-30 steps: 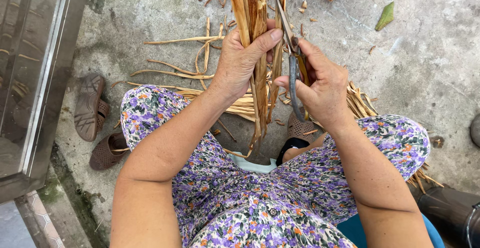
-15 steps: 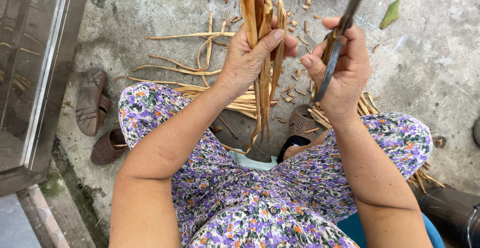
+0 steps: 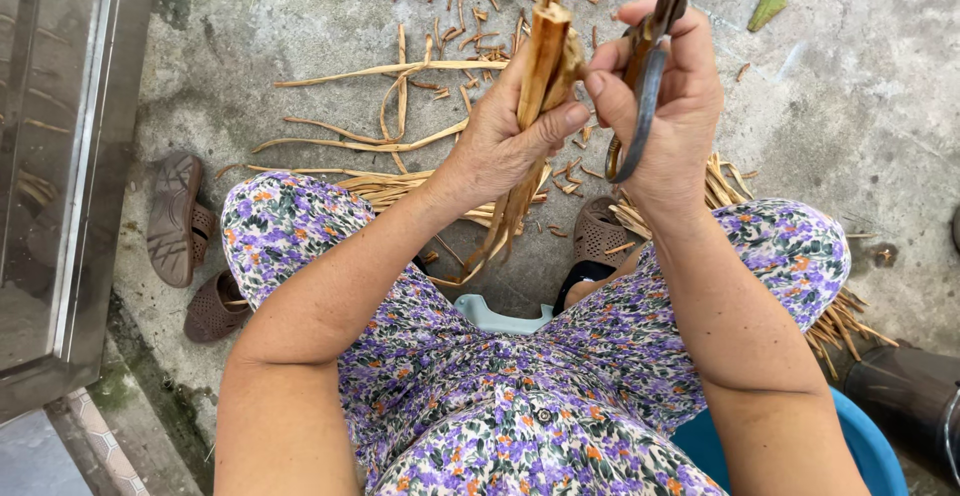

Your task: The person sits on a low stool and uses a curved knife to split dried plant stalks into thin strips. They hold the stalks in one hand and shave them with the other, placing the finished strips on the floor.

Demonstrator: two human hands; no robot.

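While left hand (image 3: 500, 146) grips bamboo bundle (image 3: 540, 66), right hand (image 3: 665, 106) holds knife (image 3: 650, 86) beside.

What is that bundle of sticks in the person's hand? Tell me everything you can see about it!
The bundle of sticks is a handful of long, flat, tan strips that look like dry split cane or bamboo. It stands nearly upright, tilted slightly right. The left hand grips it around the middle, thumb across the front. The top ends look rough and freshly cut; the thin lower ends fan out below the hand toward the ground. The right hand, holding a dark metal blade, sits right beside it at the top.
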